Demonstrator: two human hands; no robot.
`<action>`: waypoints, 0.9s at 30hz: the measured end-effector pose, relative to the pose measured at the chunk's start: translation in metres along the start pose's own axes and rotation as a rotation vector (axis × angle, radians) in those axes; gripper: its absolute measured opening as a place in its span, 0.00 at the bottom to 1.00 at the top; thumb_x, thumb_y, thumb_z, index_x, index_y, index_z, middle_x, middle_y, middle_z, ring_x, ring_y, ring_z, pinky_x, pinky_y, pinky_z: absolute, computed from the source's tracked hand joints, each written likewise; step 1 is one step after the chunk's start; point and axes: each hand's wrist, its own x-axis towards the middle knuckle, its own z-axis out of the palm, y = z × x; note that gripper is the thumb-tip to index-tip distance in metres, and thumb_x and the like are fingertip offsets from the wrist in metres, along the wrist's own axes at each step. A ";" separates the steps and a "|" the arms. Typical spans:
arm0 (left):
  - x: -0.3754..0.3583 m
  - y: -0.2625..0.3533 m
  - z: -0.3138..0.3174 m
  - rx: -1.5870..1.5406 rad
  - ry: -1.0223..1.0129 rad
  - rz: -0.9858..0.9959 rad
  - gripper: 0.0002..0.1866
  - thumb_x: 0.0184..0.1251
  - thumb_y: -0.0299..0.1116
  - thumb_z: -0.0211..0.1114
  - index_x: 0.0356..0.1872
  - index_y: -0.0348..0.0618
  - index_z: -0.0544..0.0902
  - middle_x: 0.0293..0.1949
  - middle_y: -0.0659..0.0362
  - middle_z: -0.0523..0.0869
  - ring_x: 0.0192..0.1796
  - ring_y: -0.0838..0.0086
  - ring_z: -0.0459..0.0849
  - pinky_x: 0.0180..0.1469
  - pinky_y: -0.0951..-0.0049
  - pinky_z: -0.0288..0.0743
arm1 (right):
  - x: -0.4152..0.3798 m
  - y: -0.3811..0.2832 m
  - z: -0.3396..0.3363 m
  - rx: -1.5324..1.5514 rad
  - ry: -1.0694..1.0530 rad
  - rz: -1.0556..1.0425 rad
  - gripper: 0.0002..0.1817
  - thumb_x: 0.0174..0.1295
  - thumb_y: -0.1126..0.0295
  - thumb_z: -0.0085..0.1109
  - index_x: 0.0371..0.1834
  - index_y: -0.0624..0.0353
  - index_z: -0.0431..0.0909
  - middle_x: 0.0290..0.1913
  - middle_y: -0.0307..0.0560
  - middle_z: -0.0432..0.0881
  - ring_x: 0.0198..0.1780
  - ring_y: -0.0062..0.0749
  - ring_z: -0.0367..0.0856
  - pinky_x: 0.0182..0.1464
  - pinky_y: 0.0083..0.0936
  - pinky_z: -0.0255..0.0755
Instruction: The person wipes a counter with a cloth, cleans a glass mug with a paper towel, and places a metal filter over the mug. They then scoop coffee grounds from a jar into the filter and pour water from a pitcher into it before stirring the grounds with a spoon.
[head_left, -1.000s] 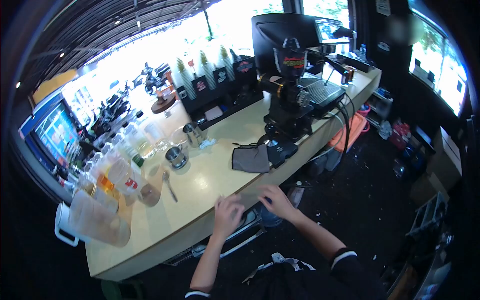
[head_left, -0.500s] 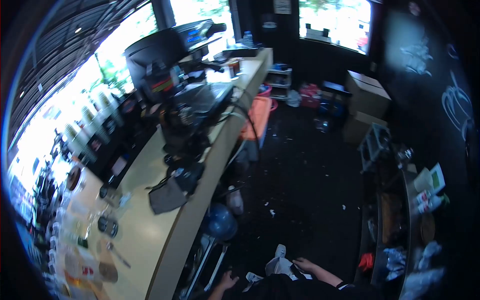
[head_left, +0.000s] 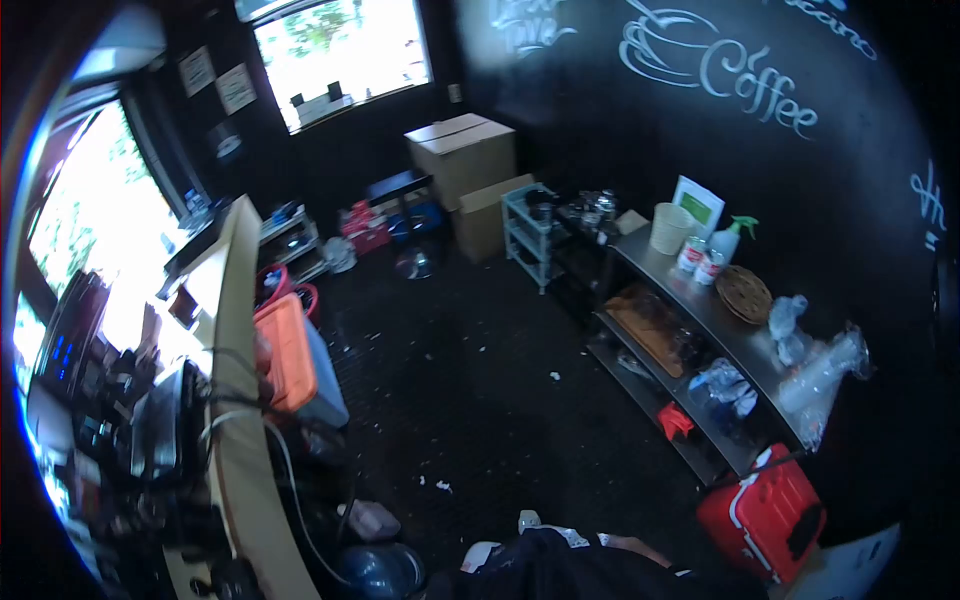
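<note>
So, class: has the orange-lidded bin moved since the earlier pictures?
No. The view has swung round, but the orange-lidded bin still stands beside the same stretch of the counter.

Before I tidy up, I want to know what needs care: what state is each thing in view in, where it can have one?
Right hand: partly in view, grip cannot be told
Upper cardboard box: top shut
Orange lid: on the tub
Spray bottle: upright
Pale bucket: upright, contents not visible
Red cooler: on the floor, whether latched cannot be told
</note>
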 end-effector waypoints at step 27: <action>0.397 0.296 -0.204 0.584 -0.548 0.251 0.51 0.58 0.69 0.54 0.70 0.33 0.58 0.68 0.39 0.64 0.72 0.50 0.59 0.71 0.59 0.58 | 0.131 -0.247 -0.075 0.733 0.430 -0.019 0.36 0.66 0.39 0.45 0.66 0.56 0.69 0.66 0.45 0.70 0.67 0.33 0.65 0.66 0.32 0.60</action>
